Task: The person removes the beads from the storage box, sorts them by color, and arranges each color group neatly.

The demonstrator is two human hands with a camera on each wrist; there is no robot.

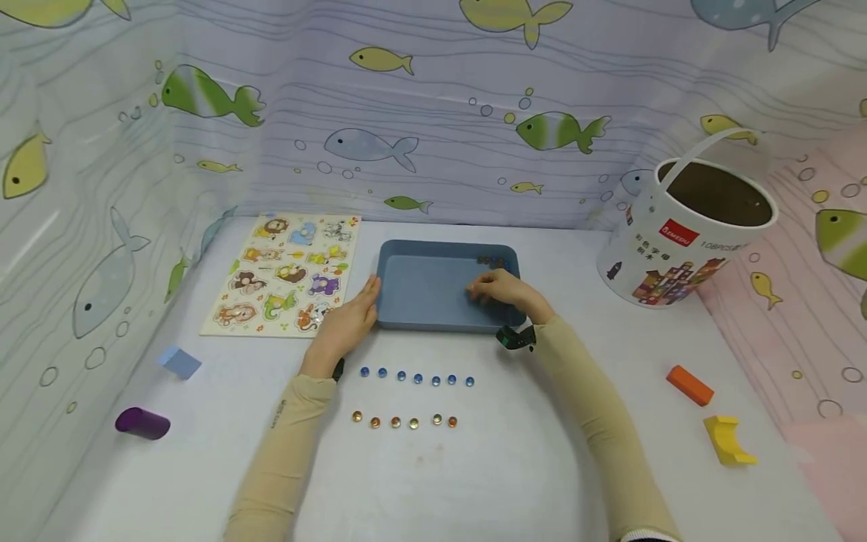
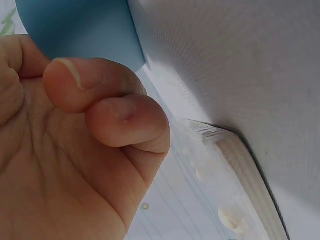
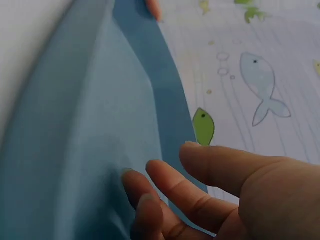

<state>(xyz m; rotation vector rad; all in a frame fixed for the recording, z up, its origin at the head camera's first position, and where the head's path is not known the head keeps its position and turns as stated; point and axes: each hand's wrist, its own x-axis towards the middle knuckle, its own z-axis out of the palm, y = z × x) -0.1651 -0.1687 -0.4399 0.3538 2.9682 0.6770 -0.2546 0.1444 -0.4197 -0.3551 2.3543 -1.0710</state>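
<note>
Against tray (image 1: 433, 252) left edge, left hand (image 1: 348, 324); right hand (image 1: 504, 293) inside, seemingly unobstructed.

Even, soft light fills my head view, with faint shadows under the tray (image 1: 447, 320) and bucket (image 1: 677, 241). Walls bow at the edges from the wide lens; detail is slightly soft overall. My left wrist view is blurred, the left hand (image 2: 75, 150) too close. In my right wrist view the tray (image 3: 90, 125) darkens beneath the fingers (image 3: 165, 185).
</note>
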